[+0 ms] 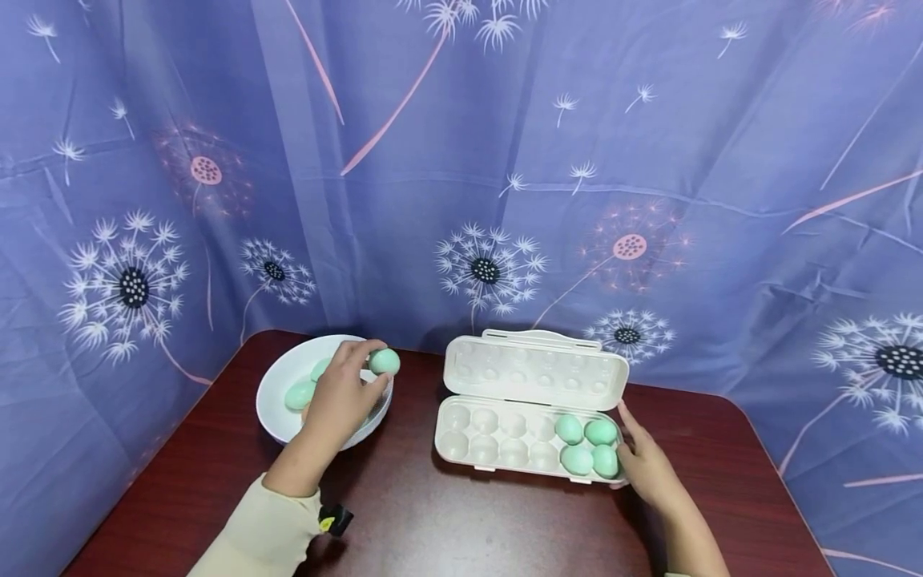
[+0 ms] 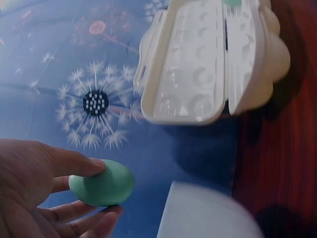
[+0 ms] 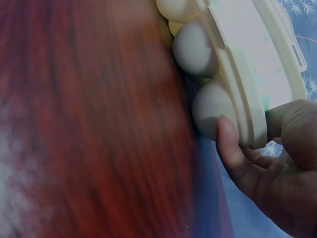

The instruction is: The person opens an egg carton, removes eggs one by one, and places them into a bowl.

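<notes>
Over the right side of the white bowl (image 1: 272, 417), my left hand (image 1: 344, 394) pinches a pale green egg (image 1: 384, 362) between thumb and fingers. In the left wrist view the egg (image 2: 106, 183) shows on its side in the fingertips. More green eggs (image 1: 299, 395) lie in the bowl, partly behind the hand. To the right stands an open white plastic egg carton (image 1: 497, 450), with several green eggs (image 1: 577, 460) in the cups at its right end. My right hand (image 1: 646, 465) grips that end, its thumb (image 3: 229, 136) against an outer cup.
The carton's raised lid (image 1: 537, 370) leans back toward a blue curtain (image 1: 404, 240) with dandelion prints. Bowl and carton stand near the back edge of a dark red wooden table (image 1: 433, 521). A small black device (image 1: 336, 519) sits at the left sleeve.
</notes>
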### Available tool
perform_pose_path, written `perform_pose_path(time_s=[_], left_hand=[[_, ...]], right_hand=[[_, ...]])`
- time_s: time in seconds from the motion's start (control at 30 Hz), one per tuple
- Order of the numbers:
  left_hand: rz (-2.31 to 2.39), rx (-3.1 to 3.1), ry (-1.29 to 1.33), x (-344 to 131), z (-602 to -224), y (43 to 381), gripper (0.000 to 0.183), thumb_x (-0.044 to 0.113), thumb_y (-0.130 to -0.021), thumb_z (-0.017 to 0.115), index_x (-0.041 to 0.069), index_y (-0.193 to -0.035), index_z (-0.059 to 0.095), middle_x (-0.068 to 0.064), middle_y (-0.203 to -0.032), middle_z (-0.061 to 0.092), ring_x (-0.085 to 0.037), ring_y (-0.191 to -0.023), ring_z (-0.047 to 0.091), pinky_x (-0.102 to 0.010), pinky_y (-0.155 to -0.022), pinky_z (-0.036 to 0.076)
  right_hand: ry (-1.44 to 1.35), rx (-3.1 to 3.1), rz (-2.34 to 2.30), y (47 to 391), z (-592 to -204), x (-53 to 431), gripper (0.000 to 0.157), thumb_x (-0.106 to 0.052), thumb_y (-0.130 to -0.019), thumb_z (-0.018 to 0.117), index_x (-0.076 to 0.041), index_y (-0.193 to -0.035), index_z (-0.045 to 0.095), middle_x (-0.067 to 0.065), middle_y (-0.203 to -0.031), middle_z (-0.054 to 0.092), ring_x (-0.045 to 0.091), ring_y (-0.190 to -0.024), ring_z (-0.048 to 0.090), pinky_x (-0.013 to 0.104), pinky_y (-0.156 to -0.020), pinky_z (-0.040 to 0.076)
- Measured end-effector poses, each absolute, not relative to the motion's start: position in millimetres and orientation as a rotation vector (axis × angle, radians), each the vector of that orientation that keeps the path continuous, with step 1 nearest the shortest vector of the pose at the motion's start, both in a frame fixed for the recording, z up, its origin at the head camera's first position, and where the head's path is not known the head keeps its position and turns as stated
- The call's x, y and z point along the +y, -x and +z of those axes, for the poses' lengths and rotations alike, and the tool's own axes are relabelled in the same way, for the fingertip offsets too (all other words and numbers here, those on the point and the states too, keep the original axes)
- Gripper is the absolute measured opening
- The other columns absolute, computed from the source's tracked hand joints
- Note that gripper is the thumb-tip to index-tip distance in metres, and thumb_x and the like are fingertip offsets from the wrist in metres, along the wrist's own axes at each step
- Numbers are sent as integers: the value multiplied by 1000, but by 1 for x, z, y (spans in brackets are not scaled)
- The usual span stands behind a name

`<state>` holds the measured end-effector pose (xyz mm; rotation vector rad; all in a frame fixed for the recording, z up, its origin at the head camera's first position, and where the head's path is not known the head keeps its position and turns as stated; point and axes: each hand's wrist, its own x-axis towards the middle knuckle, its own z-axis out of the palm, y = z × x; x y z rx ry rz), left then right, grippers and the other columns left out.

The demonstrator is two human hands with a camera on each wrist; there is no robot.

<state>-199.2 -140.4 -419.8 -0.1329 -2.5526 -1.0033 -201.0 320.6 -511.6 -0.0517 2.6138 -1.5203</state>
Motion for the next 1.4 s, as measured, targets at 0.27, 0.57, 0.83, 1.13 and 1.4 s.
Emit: perform_pose_path(time_s=[0.27,0.57,0.83,1.13,1.4], left_hand=[[-893,-2566,114,-157,-427,208,40,13,-86,76,7,-124,66,-19,-120,61,-34,-93,67,-51,-81,55],[-848,-2632,92,-167,-436,219,44,12,-86,76,6,-127,64,-22,-121,60,-43,-106,66,-57,-86,53],[-759,-2734,88,-173,-443,230,43,13,-88,73,5,-129,62,-23,-121,59,-43,-97,67,-57,-84,53],[-670,-2793,139,-175,-450,239,43,13,-85,75,5,-126,63,-23,-117,60,-41,-89,67,-55,-81,54],[-645,-2826,154,-174,-451,245,44,14,-85,74,5,-127,64,-23,-116,61,-40,-86,67,-54,-79,54]], right_hand=[[41,2611,-1525,200,-512,321,75,6,-100,38,-16,-164,7,37,-141,42,23,-82,67,40,-53,60],[40,2612,-1521,200,-511,320,75,6,-100,38,-16,-164,6,37,-140,43,24,-82,67,40,-53,60],[43,2619,-1529,199,-510,320,74,6,-100,38,-16,-164,7,38,-139,44,22,-79,67,39,-53,60],[39,2620,-1528,199,-509,319,74,7,-100,38,-15,-164,8,38,-140,44,22,-79,67,39,-53,60],[29,2618,-1502,201,-511,320,75,6,-100,38,-16,-164,6,37,-142,42,25,-86,67,40,-54,60]])
